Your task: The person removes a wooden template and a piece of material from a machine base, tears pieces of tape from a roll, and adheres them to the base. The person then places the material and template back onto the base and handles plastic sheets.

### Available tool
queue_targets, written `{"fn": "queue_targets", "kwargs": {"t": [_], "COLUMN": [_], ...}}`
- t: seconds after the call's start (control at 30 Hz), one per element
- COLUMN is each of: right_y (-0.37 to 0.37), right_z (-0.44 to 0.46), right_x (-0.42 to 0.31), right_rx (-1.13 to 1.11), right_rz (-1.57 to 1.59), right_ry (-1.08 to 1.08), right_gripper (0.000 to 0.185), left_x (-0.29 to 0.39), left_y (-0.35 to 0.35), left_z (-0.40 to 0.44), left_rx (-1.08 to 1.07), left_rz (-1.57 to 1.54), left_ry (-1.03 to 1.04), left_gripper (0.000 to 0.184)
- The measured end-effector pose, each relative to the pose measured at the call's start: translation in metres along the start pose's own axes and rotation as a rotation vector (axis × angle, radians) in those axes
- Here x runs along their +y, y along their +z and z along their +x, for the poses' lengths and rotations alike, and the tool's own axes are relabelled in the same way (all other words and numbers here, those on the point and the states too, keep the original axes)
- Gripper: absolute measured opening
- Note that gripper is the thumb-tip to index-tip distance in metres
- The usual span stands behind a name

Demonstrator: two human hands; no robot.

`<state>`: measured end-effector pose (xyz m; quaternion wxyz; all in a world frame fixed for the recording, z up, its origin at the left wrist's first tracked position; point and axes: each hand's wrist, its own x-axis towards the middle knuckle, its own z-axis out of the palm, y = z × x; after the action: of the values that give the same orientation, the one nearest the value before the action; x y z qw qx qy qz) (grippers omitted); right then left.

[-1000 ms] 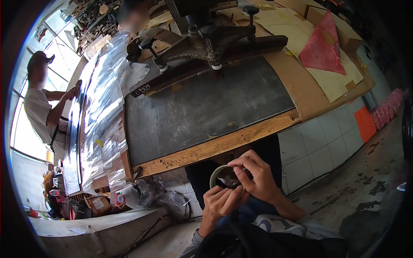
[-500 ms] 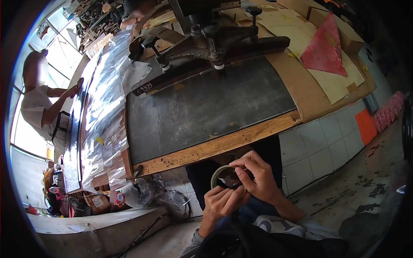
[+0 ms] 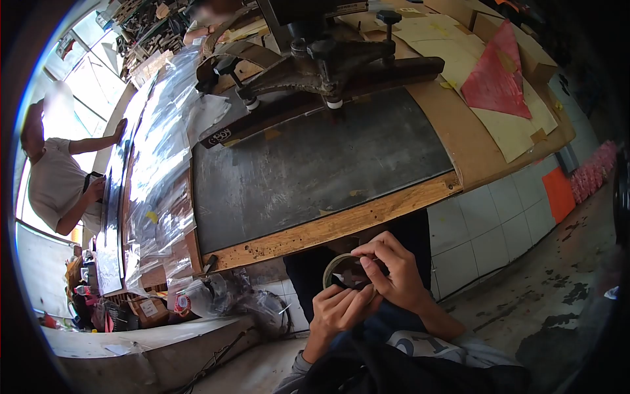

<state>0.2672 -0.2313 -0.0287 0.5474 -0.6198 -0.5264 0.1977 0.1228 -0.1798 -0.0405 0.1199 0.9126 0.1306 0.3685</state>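
A greenish tape roll (image 3: 330, 268) is held upright in front of my body, below the table's front edge. My left hand (image 3: 338, 312) has its fingers curled on the roll's lower side. With thumb and forefinger, my right hand (image 3: 394, 270) pinches the upper right of the roll; whether a tape end lies between them is too small to tell. Beyond my hands is a dark flat board (image 3: 315, 164) with a wooden strip (image 3: 335, 224) along its front edge.
Over the board's back hangs a dark metal press bar (image 3: 341, 82) with knobs. Clear plastic sheets (image 3: 161, 157) lie at left, beside a person (image 3: 59, 177). At right are brown paper (image 3: 436, 125), a red sheet (image 3: 497, 79) and an orange piece (image 3: 558, 194).
The person at left has leaned back and left, with one hand lowered to the waist and the other on the table edge. My hands and the roll have barely moved.
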Motion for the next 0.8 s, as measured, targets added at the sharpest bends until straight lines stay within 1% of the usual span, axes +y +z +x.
{"fn": "queue_targets", "kwargs": {"t": [0.8], "right_y": [0.0004], "right_z": [0.0016], "right_x": [-0.0007], "right_rx": [-0.003], "right_rz": [0.001], "right_ry": [-0.004], "right_gripper": [0.014], "left_x": [-0.0015], "left_y": [0.0012], "left_z": [-0.0020], "left_rx": [0.008], "left_rz": [-0.010], "left_ry": [-0.001], "left_gripper": [0.018]}}
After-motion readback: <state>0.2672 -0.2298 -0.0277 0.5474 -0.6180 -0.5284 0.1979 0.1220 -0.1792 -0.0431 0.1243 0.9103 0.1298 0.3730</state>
